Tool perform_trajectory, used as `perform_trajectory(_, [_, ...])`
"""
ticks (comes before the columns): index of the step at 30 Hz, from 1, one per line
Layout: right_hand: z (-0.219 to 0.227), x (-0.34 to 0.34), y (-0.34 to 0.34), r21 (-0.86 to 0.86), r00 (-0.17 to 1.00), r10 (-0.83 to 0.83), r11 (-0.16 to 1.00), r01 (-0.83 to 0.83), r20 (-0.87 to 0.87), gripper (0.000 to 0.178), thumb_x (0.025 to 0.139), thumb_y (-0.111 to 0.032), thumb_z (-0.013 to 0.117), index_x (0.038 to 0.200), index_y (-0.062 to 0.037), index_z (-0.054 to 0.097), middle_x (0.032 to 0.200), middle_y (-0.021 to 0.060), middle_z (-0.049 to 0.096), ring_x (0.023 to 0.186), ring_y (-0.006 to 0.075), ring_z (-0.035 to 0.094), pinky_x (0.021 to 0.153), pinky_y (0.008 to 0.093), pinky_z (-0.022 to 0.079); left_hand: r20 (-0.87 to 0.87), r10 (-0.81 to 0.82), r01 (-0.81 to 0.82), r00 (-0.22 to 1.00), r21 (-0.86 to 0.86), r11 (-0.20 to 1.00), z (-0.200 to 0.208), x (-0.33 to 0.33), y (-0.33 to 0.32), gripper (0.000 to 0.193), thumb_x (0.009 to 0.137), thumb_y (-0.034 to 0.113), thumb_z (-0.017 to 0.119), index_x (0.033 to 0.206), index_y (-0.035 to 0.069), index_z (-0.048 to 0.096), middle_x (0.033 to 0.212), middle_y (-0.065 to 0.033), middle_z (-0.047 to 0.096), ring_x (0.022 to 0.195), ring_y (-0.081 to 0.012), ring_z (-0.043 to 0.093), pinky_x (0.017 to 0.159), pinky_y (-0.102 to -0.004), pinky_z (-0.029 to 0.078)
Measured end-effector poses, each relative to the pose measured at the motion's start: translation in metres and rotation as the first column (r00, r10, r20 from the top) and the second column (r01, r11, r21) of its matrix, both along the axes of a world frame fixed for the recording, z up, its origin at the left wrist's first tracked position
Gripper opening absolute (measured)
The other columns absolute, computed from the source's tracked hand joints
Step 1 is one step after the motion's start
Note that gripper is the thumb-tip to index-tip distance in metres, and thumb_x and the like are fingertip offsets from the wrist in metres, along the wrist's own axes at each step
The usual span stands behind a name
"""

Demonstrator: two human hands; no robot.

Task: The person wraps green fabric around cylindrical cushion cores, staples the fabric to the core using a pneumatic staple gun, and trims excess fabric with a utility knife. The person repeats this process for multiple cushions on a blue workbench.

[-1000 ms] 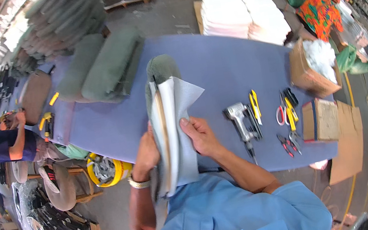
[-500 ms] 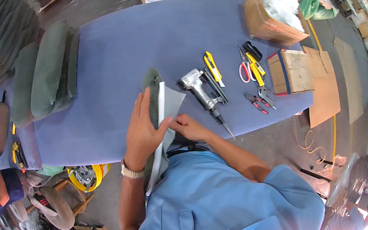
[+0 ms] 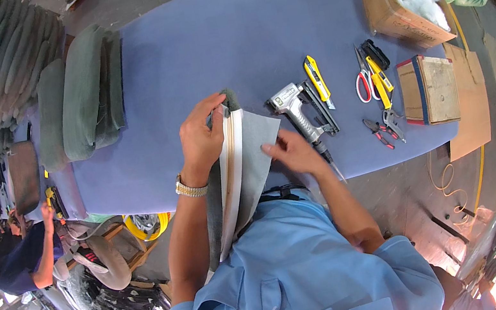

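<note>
A long padded panel (image 3: 228, 166) in dark green fabric stands on edge against my body, with a white layer and a tan, wood-like strip along its side. My left hand (image 3: 203, 137) is closed around its far upper end, fingers curled over the green cover. From the panel a grey fabric flap (image 3: 258, 151) spreads to the right. My right hand (image 3: 297, 152) pinches that flap's right edge, thumb on top and fingers partly hidden behind it. The near end of the panel disappears against my blue shirt.
On the blue table (image 3: 192, 47) lie a staple gun (image 3: 298, 108), yellow cutter (image 3: 318, 82), scissors (image 3: 364, 81) and pliers (image 3: 378, 132). A small box (image 3: 435, 89) and a carton of white stuffing (image 3: 390, 9) stand right. Green padded pieces (image 3: 81, 94) lie left, near another person (image 3: 25, 265).
My left hand has moved to the panel's far end, and the panel has turned to show its strip. My right hand has shifted right to the flap's outer edge. The view has shifted.
</note>
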State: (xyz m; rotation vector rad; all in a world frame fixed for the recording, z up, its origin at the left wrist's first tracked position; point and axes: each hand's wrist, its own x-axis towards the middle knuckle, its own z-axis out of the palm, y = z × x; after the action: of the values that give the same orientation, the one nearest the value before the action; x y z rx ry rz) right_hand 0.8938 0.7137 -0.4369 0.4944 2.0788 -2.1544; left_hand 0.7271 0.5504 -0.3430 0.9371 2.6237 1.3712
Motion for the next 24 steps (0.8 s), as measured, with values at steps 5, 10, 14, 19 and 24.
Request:
perform_trajectory(5, [0.001, -0.029, 0.086, 0.278, 0.932, -0.356, 0.891, 0.359, -0.064, 0.043, 0.096, -0.035, 0.073, 0.124, -0.0030, 0.064, 0.101, 0.0111, 0.072, 0.085, 0.0203, 0.070, 0.079, 0.0338, 0.055, -0.080, -0.040, 0.038, 0.996, -0.027, 0.999, 0.006, 0.000, 0.001, 0.024, 0.097, 0.001, 0.063, 0.118, 0.004, 0.074, 0.123, -0.0150, 0.074, 0.111, -0.0278, 0.072, 0.092, -0.0354, 0.057])
perform_trajectory(10, [-0.050, -0.052, 0.155, 0.808, 0.872, -0.488, 0.501, 0.311, -0.033, 0.050, 0.089, -0.030, 0.076, 0.131, -0.0085, 0.060, 0.129, 0.0178, 0.064, 0.110, 0.0408, 0.067, 0.092, 0.0499, 0.055, -0.090, -0.025, 0.020, 0.996, -0.056, 0.998, 0.010, 0.013, -0.003, 0.024, 0.090, 0.003, 0.071, 0.114, 0.005, 0.072, 0.127, -0.0139, 0.072, 0.107, -0.0295, 0.073, 0.086, -0.0357, 0.058])
perform_trajectory(14, [-0.068, -0.063, 0.162, 0.857, 0.870, -0.462, 0.506, 0.098, 0.173, 0.047, 0.086, -0.029, 0.077, 0.126, -0.0099, 0.061, 0.131, 0.0174, 0.062, 0.112, 0.0421, 0.066, 0.095, 0.0510, 0.054, -0.144, 0.047, -0.047, 0.989, 0.004, 0.999, -0.002, 0.017, 0.000, 0.024, 0.086, 0.006, 0.078, 0.108, 0.005, 0.070, 0.127, -0.0138, 0.072, 0.103, -0.0287, 0.074, 0.080, -0.0340, 0.058])
perform_trajectory(19, [-0.047, -0.069, 0.170, 0.833, 0.865, -0.420, 0.554, 0.006, 0.273, 0.048, 0.082, -0.032, 0.080, 0.121, -0.0092, 0.062, 0.124, 0.0172, 0.067, 0.114, 0.0409, 0.066, 0.095, 0.0514, 0.054, -0.070, 0.124, -0.125, 0.990, -0.010, 0.992, -0.002, 0.024, 0.004, 0.019, 0.087, 0.008, 0.078, 0.103, 0.007, 0.068, 0.124, -0.0122, 0.073, 0.099, -0.0281, 0.074, 0.073, -0.0336, 0.058])
perform_trajectory(24, [0.030, -0.049, 0.160, 0.488, 0.824, -0.562, 0.700, 0.522, -0.075, 0.040, 0.090, -0.030, 0.076, 0.118, -0.0058, 0.060, 0.113, 0.0167, 0.071, 0.088, 0.0269, 0.072, 0.077, 0.0394, 0.059, -0.217, 0.130, -0.138, 0.967, -0.022, 0.990, -0.008, 0.025, 0.009, 0.015, 0.088, 0.008, 0.076, 0.100, 0.008, 0.068, 0.121, -0.0122, 0.073, 0.093, -0.0280, 0.074, 0.070, -0.0339, 0.058])
